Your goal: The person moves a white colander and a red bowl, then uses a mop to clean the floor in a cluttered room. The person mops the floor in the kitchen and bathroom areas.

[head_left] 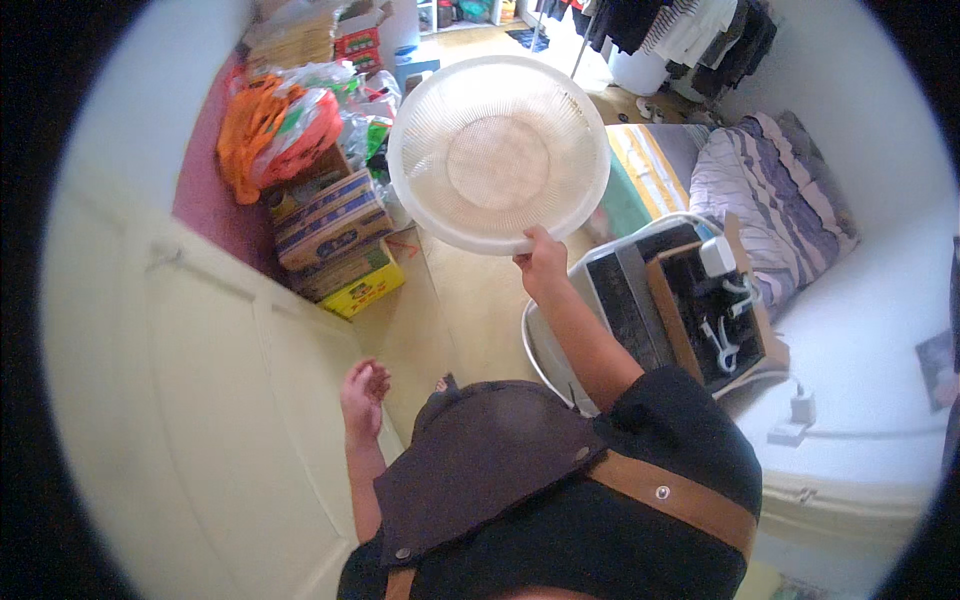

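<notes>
A round, white plastic colander (498, 160) with fine slots is held up in front of me, its wide rim toward me. My right hand (541, 262) grips the near edge of that rim, fingers closed round it. On the left, beside the pale panelled door (200, 380), my left hand (366, 388) hangs in the air with its fingers loosely curled. Nothing shows in it, and how far its fingers close is unclear.
Stacked cardboard boxes (335, 225) and orange and clear plastic bags (262, 135) stand at the left. To the right, an open box of white cables (715, 310) sits near a bed with a striped quilt (770, 190). Clothes (690, 35) hang at the back.
</notes>
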Tool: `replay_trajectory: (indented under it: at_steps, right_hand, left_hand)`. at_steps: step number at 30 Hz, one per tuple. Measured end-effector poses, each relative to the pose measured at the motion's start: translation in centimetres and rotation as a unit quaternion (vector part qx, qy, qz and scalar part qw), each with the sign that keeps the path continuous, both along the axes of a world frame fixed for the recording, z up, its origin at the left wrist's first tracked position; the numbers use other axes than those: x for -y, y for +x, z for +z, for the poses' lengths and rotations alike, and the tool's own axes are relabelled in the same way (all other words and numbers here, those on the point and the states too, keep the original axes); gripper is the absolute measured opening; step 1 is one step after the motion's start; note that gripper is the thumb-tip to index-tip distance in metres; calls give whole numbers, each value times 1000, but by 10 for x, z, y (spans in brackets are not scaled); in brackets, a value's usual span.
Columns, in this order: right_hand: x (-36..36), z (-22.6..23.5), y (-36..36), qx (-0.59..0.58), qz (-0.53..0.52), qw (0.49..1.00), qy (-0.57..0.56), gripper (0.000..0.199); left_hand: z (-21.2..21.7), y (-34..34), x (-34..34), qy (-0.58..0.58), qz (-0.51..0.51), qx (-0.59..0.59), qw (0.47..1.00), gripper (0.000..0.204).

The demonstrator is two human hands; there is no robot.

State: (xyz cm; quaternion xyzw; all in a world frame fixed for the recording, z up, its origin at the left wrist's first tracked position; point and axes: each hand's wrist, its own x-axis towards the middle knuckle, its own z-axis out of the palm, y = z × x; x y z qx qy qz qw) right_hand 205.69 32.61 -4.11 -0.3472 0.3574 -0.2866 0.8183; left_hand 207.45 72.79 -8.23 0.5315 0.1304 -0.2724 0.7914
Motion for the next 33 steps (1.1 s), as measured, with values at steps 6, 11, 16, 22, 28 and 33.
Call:
replay_trajectory:
  at_steps: [6, 11, 16, 22, 28, 33]
  right_hand:
    - [101, -3, 85, -43, -83, 995, -16, 19]
    - [198, -31, 194, -64, -139, 988, -27, 18]
    - [269, -45, 284, -93, -148, 983, 55, 17]
    - [328, -11, 351, -54, -204, 974, 82, 20]
    - [321, -6, 346, -87, -311, 945, 45, 30]
    - [265, 5, 299, -103, -455, 884, 45, 31]
  left_hand:
    - [40, 196, 140, 10, -180, 69, 981, 23]
    - [12, 334, 271, 11, -246, 63, 967, 23]
    - [-15, 426, 380, -12, -256, 1, 967, 22]
    - [-3, 521, 473, 0, -338, -37, 940, 22]
    - [-25, 604, 580, 22, -459, -70, 885, 20]
    - [-17, 597, 669, 61, -637, -2, 768, 17]
